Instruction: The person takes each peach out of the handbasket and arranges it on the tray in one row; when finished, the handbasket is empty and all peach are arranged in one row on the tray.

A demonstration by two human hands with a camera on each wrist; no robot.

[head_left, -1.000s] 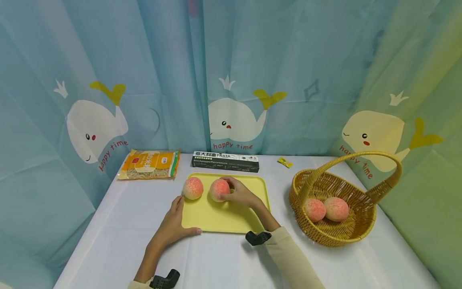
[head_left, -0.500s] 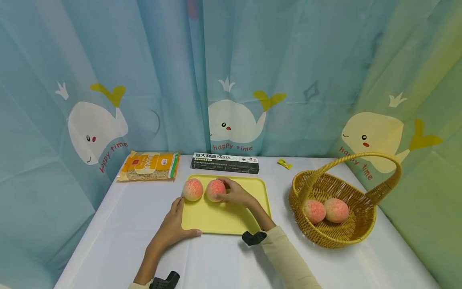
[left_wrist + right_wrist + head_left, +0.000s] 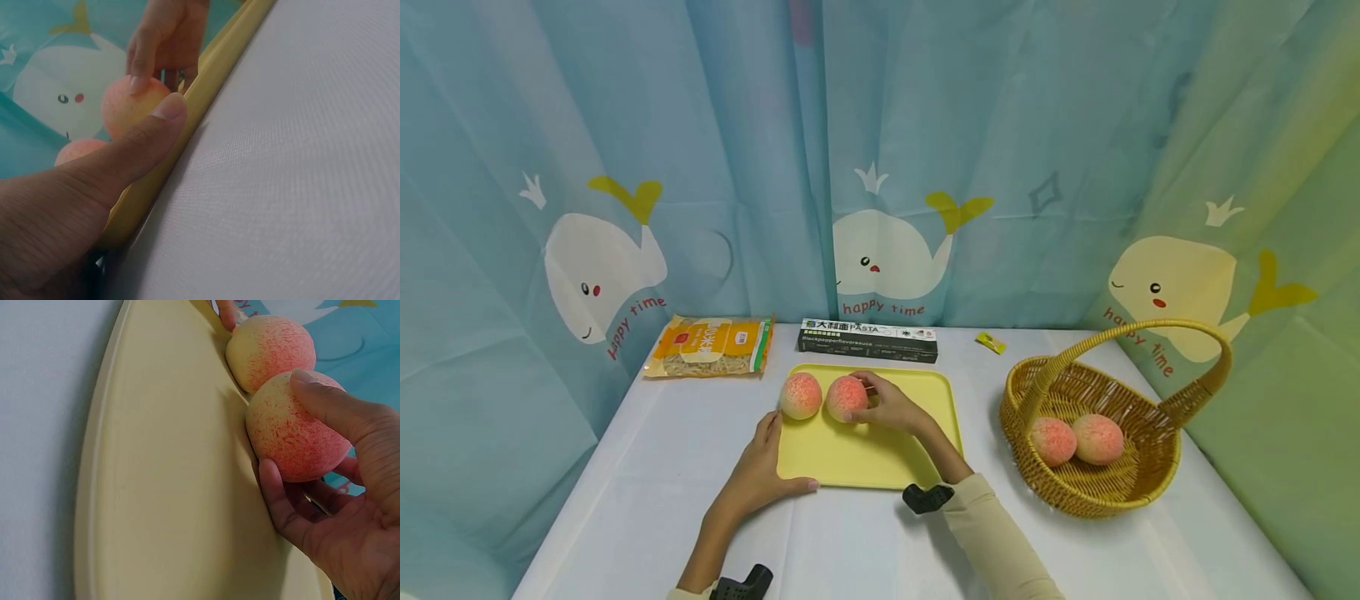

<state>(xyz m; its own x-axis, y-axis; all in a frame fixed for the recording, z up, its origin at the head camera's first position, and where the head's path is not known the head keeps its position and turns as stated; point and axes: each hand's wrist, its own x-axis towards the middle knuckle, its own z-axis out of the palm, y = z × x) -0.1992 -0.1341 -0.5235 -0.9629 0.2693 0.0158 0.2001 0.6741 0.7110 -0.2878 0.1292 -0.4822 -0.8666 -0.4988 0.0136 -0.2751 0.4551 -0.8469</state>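
On the yellow tray [image 3: 857,458] a pink-and-cream peach [image 3: 801,396] sits near the back left corner. Just right of it is a second peach [image 3: 846,400], which my right hand [image 3: 887,407] holds between thumb and fingers. In the right wrist view the thumb [image 3: 331,403] lies over this peach and the fingertips curl at its underside, close over the tray. My left hand [image 3: 760,467] spans the tray's front left corner, fingers along the left side and thumb at the front edge. The left wrist view shows that straight thumb [image 3: 140,144] across the rim.
A wicker basket [image 3: 1097,504] with a tall handle stands on the right and contains two peaches [image 3: 1098,439]. Behind the tray lie a black-and-white pasta box [image 3: 868,342], an orange-labelled food bag [image 3: 709,348] and a small yellow packet [image 3: 991,342]. A blue curtain [image 3: 760,167] hangs behind the table.
My right hand has shifted slightly left with its peach, bringing it closer to the other peach on the tray. The left hand has stayed at the tray's corner.
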